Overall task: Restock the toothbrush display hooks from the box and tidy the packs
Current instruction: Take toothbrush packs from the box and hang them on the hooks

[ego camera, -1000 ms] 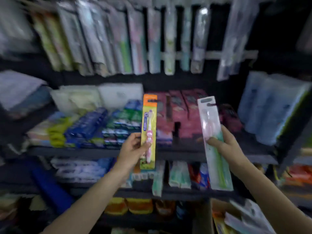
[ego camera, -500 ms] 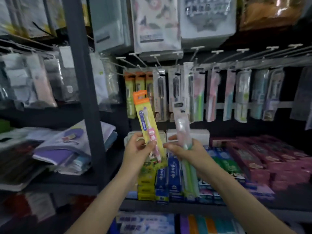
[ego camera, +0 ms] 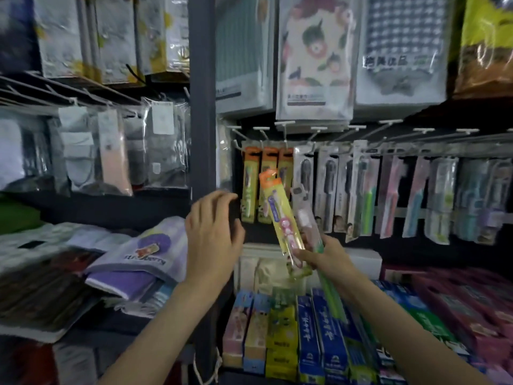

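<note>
The right hand [ego camera: 319, 255] sits a little to the 4 o'clock side of the middle of the view, and its fingers are curled round two toothbrush packs held together. The front one is the yellow pack [ego camera: 280, 215] with an orange top and a pink brush inside; it leans up toward 11 o'clock. Behind it is the clear pack [ego camera: 327, 284] with a green handle, whose bottom end pokes down toward 5 o'clock over the toothpaste boxes [ego camera: 308, 337]. The left hand [ego camera: 213, 234] is in the middle of the view, holding nothing, with its fingers loosely bent and a bit spread. It floats in front of the dark shelf post [ego camera: 202, 112], and its fingertips are near the left edge of the hanging packs. The orange top of the yellow pack comes up just in front of three hanging orange packs [ego camera: 266, 184] at 12 o'clock. White hooks [ego camera: 284, 126] stick out in a row above them. More hanging toothbrush packs [ego camera: 388, 195] run off toward 3 o'clock, side by side with thin gaps. There is open room between the two hands. Folded cloths [ego camera: 133, 262] lie on a shelf at 9 o'clock. Big flat bags [ego camera: 313, 59] hang at the top, just over the hooks.
</note>
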Available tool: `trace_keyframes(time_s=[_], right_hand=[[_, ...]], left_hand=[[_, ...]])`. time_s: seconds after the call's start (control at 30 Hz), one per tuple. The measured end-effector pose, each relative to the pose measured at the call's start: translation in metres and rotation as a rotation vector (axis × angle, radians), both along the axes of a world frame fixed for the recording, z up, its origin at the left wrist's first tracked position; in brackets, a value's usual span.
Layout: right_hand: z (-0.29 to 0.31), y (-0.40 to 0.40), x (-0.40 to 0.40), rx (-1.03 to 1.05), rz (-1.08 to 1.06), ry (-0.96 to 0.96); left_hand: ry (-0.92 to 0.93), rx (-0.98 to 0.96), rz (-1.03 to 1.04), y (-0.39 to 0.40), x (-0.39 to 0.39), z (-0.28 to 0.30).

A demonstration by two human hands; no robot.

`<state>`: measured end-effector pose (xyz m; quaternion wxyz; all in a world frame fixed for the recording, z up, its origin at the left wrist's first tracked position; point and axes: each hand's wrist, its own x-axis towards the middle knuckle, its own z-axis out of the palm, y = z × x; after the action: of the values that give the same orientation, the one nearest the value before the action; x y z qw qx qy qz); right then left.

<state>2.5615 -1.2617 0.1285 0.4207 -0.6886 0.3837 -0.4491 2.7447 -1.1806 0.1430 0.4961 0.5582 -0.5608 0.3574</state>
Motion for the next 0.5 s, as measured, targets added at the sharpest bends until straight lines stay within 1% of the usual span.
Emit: trace_keyframes(time_s=[0.07, 0.13, 0.23, 0.3, 0.33, 0.43, 0.5], right_hand=[[0.006, -0.014, 0.01, -0.028, -0.004, 0.079], [0.014, -0.027, 0.026, -0.054, 0.02, 0.114], [0.027, -0.047, 0.056, -0.062, 0.047, 0.137], [0.034, -0.061, 0.075, -0.057, 0.05, 0.124], [0.035, -0.068, 0.083, -0.035, 0.045, 0.079], [0.032, -0.081, 0.099, 0.115, 0.003, -0.213], [0.028, -0.083, 0.104, 0.172, -0.015, -0.351]], left_hand=[[-0.088, 0.013, 0.087, -0.008, 0.013, 0.007], [-0.189, 0.017, 0.184, -0.017, 0.019, 0.009], [-0.336, -0.043, 0.269, -0.029, 0.031, -0.001], [-0.398, -0.085, 0.299, -0.035, 0.035, -0.012], [-0.408, -0.092, 0.306, -0.036, 0.036, -0.015], [-0.411, -0.081, 0.321, -0.038, 0.037, -0.015], [-0.414, -0.082, 0.313, -0.037, 0.037, -0.014]])
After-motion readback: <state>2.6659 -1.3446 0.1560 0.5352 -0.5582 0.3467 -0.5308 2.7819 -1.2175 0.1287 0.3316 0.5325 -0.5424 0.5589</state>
